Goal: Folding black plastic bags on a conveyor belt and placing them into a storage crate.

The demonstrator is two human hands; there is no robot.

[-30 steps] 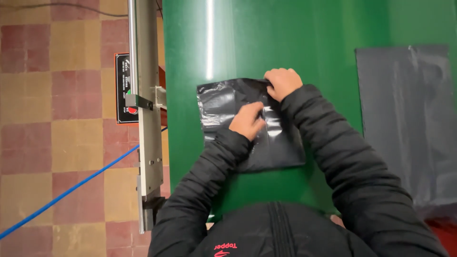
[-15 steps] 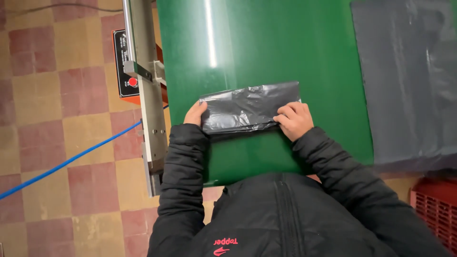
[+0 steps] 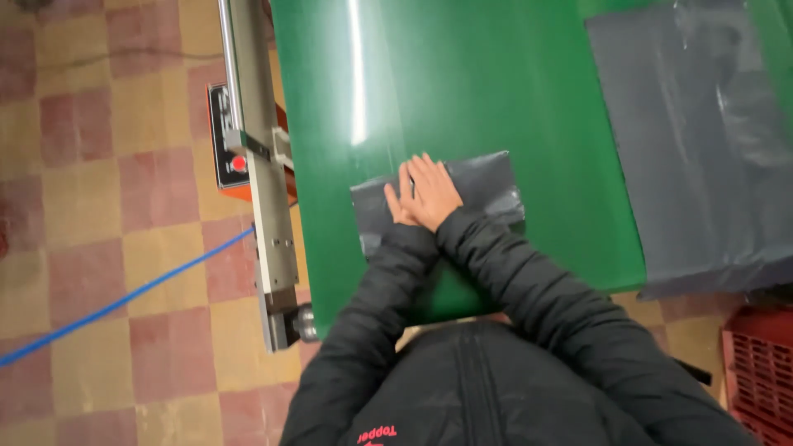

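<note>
A person in a black padded jacket (image 3: 512, 363) leans over a green conveyor belt (image 3: 462, 91), both hands laid flat and open on a folded dark grey plastic bag (image 3: 487, 186), gripping nothing. The right hand (image 3: 431, 192) lies palm down, fingers straight and together, across the middle of the bag; the left hand (image 3: 399, 202) is tucked just beside and partly under it, only its edge and thumb side showing, so how its fingers sit cannot be told in full. The bag lies flat on the belt under the palms, its glossy end reaching out to the right of the hands and a shorter stretch showing to their left; whether anything is inside it cannot be told. Well apart from the hands, further right, a large sheet of grey plastic (image 3: 702, 140) is spread over the belt's far side and hangs past its near edge. Below that sheet, at the lower right corner, the corner of a red slatted crate (image 3: 760, 372) shows, its contents out of view. To the left of the hands runs the belt's metal side rail (image 3: 260, 190), with a black and orange control box (image 3: 227, 140) bearing a red button fixed to it. A blue cable (image 3: 116, 301) crosses the red and yellow checked floor tiles (image 3: 99, 182) beyond the rail.
</note>
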